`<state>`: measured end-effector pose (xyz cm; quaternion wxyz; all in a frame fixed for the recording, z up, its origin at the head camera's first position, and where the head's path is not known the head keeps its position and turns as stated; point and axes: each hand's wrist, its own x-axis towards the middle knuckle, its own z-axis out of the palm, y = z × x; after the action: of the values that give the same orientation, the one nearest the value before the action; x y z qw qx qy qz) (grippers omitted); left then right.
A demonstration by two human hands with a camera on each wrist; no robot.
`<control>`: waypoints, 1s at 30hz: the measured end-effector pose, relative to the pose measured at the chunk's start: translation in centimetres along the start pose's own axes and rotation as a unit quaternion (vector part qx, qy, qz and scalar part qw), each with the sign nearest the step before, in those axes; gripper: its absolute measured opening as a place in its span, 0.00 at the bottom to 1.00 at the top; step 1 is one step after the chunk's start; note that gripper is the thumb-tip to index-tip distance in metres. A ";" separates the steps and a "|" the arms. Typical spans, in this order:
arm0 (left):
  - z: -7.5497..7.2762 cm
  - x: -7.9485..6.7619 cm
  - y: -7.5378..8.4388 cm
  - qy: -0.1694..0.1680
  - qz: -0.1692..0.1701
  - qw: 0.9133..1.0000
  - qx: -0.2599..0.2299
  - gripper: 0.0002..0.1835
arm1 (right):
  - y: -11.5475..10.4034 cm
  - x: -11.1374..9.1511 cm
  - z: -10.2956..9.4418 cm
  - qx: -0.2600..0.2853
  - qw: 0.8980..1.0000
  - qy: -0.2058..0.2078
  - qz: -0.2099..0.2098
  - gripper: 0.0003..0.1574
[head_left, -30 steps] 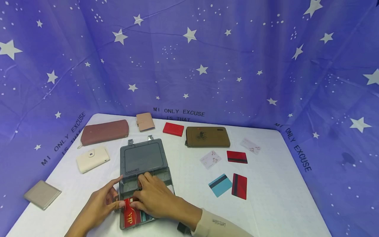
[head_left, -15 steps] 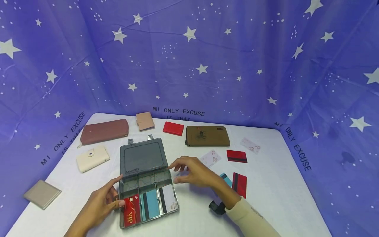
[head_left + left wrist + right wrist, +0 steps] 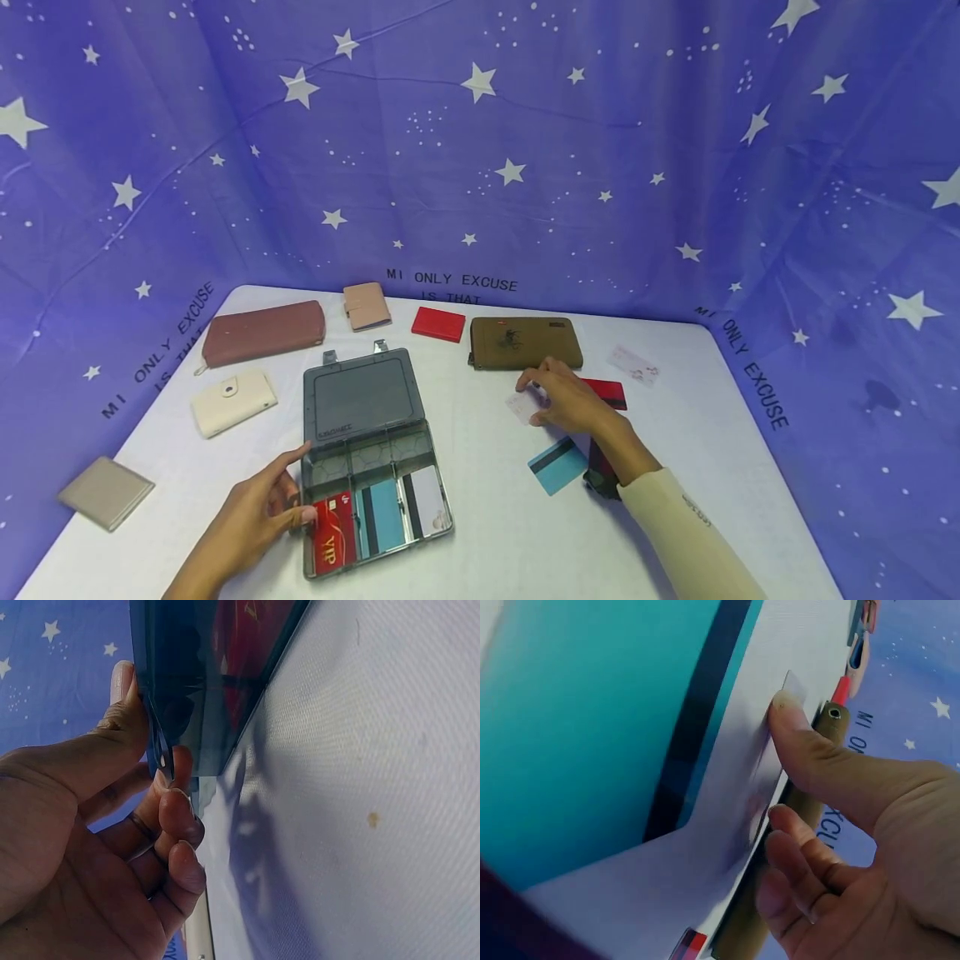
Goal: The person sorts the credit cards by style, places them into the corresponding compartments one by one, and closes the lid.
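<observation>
My left hand [image 3: 258, 521] pinches the left edge of a clear grey plastic compartment box [image 3: 307, 475] between thumb and fingers; its lid [image 3: 363, 390] lies back. A red VIP card [image 3: 332, 533], a blue card [image 3: 382, 515] and a white card with a dark stripe [image 3: 426, 500] fill the front compartments. On the right, my right hand [image 3: 573, 400] pinches a pale patterned card [image 3: 520, 408] by opposite edges, thumb on the near one. The right wrist view shows the thumb [image 3: 789, 720] at that card's edge. A striped blue card [image 3: 557, 467] lies just nearer.
Two striped red cards, one [image 3: 609, 392] behind my right hand and one mostly under the wrist, lie near another pale card [image 3: 633, 365]. Along the back are a brown wallet [image 3: 525, 342], red case [image 3: 438, 325], pink wallet [image 3: 367, 306] and maroon wallet [image 3: 264, 333]. Cream [image 3: 234, 403] and beige [image 3: 107, 492] wallets lie left.
My right hand has left the box's compartments and moved right and away from me to the pale card. The box's front row has come into sight. My left hand stays on the box edge.
</observation>
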<state>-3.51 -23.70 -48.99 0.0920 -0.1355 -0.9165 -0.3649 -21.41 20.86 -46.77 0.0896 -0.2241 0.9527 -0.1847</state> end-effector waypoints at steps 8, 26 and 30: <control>0.0 0.0 0.2 -0.002 -0.008 1.000 -0.002 0.44 | -2.6 0.3 0.7 0.033 0.998 -0.029 -0.045 0.23; 0.1 0.0 0.0 0.004 -0.010 1.000 0.002 0.44 | -13.2 -1.8 4.0 0.308 0.942 0.047 -0.123 0.17; 0.1 -0.1 0.0 0.004 -0.009 1.000 0.003 0.44 | -14.3 -2.4 5.7 0.166 0.971 0.097 -0.142 0.14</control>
<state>-3.46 -23.64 -49.09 0.0926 -0.1251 -0.9183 -0.3640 -12.17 8.29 -46.17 0.0052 -0.3201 0.8712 -0.3722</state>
